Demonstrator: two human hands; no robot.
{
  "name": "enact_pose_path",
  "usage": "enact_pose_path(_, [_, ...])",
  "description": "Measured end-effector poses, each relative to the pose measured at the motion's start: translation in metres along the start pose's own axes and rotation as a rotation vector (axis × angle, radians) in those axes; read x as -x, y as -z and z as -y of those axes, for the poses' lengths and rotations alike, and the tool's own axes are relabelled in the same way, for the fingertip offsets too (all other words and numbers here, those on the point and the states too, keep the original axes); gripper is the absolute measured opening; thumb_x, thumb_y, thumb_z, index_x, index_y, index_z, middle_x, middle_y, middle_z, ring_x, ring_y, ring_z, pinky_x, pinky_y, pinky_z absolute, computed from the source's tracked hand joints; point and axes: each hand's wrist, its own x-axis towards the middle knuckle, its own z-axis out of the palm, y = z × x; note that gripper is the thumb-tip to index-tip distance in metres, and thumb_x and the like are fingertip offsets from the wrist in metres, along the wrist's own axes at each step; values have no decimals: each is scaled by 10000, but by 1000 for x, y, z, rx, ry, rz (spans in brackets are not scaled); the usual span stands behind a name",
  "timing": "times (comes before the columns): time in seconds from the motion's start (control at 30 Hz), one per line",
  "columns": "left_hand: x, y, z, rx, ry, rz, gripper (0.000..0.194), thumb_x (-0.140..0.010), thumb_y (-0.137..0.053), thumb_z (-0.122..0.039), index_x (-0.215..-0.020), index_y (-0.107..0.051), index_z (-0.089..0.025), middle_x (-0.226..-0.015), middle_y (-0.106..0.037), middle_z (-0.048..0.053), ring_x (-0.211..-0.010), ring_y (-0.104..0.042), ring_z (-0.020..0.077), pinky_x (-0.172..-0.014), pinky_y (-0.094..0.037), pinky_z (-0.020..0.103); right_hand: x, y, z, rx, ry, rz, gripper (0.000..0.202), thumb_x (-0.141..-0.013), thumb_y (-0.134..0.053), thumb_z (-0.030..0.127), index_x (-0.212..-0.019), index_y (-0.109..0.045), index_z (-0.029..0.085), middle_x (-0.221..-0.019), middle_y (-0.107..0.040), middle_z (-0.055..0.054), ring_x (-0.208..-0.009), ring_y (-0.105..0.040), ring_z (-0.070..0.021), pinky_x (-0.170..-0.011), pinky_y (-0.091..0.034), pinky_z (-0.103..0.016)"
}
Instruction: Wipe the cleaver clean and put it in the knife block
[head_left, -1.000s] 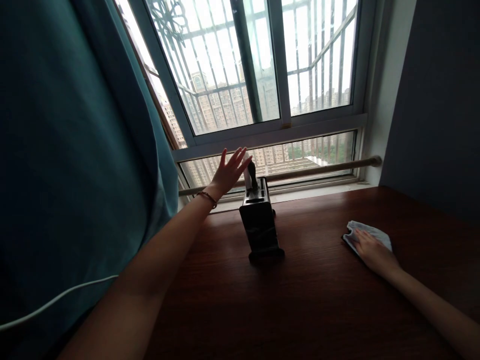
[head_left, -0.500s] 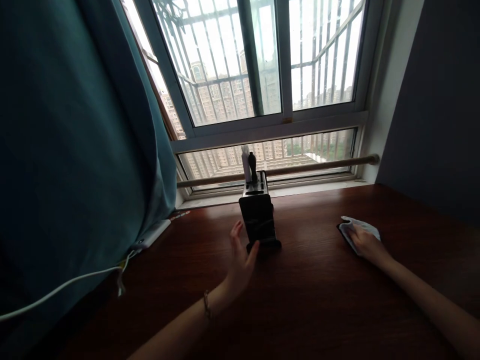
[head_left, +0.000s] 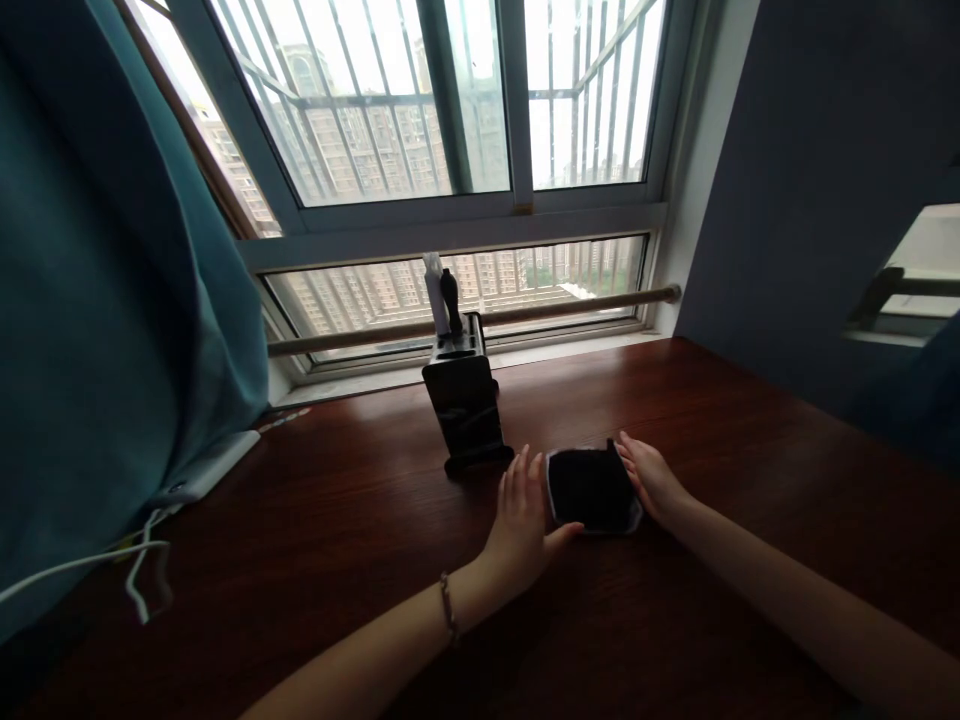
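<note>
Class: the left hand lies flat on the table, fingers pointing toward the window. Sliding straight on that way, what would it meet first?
Probably the base of the dark knife block, just beyond the left hand; depth is hard to judge.

Both hands (head_left: 521,520) flat (seemingly open)

Dark wood table (head_left: 735,420): knife block (head_left: 466,412), dark cloth (head_left: 591,488), white power strip (head_left: 214,462).

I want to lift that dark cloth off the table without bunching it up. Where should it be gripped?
Probably by its two side edges. The cloth lies flat on the table, with the left hand at its left edge and the right hand at its right; pinch there from the sides.
</note>
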Motion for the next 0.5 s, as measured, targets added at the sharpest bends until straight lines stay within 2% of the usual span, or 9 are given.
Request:
enact_pose_path(0.07, [0, -3, -1, -71, -2, 67, 912, -764, -705, -441, -1427, -180, -101, -1492, -210, 275, -1391, -171, 415, -1065, -259, 651, 7, 12, -9, 178, 50, -204, 547, -820, -467, 558, -1201, -446, 166, -1239, -514, -185, -1112, -537, -318, -941, -467, -471])
enact_pose_path(0.1, [-1, -3, -1, -90, -44, 127, 840, -779, -687, -450, -1411, -254, -106, -1494, -236, 255, -1392, -169, 411, -1068, -243, 658, 11, 18, -9, 292, 118, -257, 609, -802, -503, 549, -1256, -414, 152, -1303, -456, -191, -1138, -509, -328, -964, -443, -482])
enact_pose_path(0.13, [-1, -1, -2, -95, -108, 197, 741, -804, -659, -456, -1382, -336, -124, -1484, -291, 223, -1392, -190, 394, -1077, -232, 650, 17, 23, -7, 438, 217, -256, 670, -791, -528, 543, -1304, -384, 137, -1340, -414, -195, -1154, -486, -339, -973, -427, -493])
enact_pose_path(0.2, [-2, 3, -5, -79, -227, 317, 552, -861, -586, -456, -1312, -463, -163, -1422, -430, 162, -1364, -299, 340, -1094, -251, 603, 30, 30, 0, 713, 348, -146, 765, -760, -587, 515, -1365, -346, 114, -1329, -414, -200, -1136, -483, -359, -953, -427, -503])
enact_pose_path(0.27, [-3, 7, -7, -62, -276, 370, 472, -897, -533, -444, -1281, -508, -172, -1363, -506, 141, -1312, -402, 299, -1093, -296, 551, 42, 32, 5, 853, 342, -2, 793, -745, -621, 425, -1401, -309, 105, -1238, -490, -193, -1062, -530, -348, -898, -457, -482])
enact_pose_path(0.33, [-1, 8, -8, -66, -274, 378, 464, -908, -518, -434, -1286, -509, -166, -1362, -506, 149, -1295, -428, 295, -1084, -317, 537, 49, 32, 4, 873, 269, 75, 763, -753, -594, 299, -1421, -281, 103, -1092, -581, -159, -937, -590, -308, -830, -485, -441])
enact_pose_path(0.37, [0, 8, -8, -72, -275, 380, 466, -908, -517, -433, -1294, -502, -172, -1377, -490, 150, -1305, -413, 300, -1084, -312, 547, 49, 33, 3, 859, 235, 73, 727, -756, -562, 239, -1416, -292, 102, -1016, -615, -136, -882, -609, -287, -811, -489, -424])
enact_pose_path(0.43, [4, 8, -6, -75, -273, 375, 502, -910, -516, -425, -1349, -439, -191, -1424, -433, 150, -1340, -359, 305, -1086, -294, 569, 43, 37, 0, 786, 182, 10, 640, -741, -512, 158, -1363, -377, 93, -924, -653, -108, -854, -626, -265, -831, -482, -410])
enact_pose_path(0.5, [7, 7, -4, -70, -252, 328, 587, -910, -525, -394, -1420, -314, -193, -1478, -341, 165, -1379, -281, 304, -1087, -281, 584, 32, 45, 4, 603, 108, -57, 552, -709, -528, 144, -1257, -483, 92, -923, -675, -107, -888, -636, -263, -868, -478, -411])
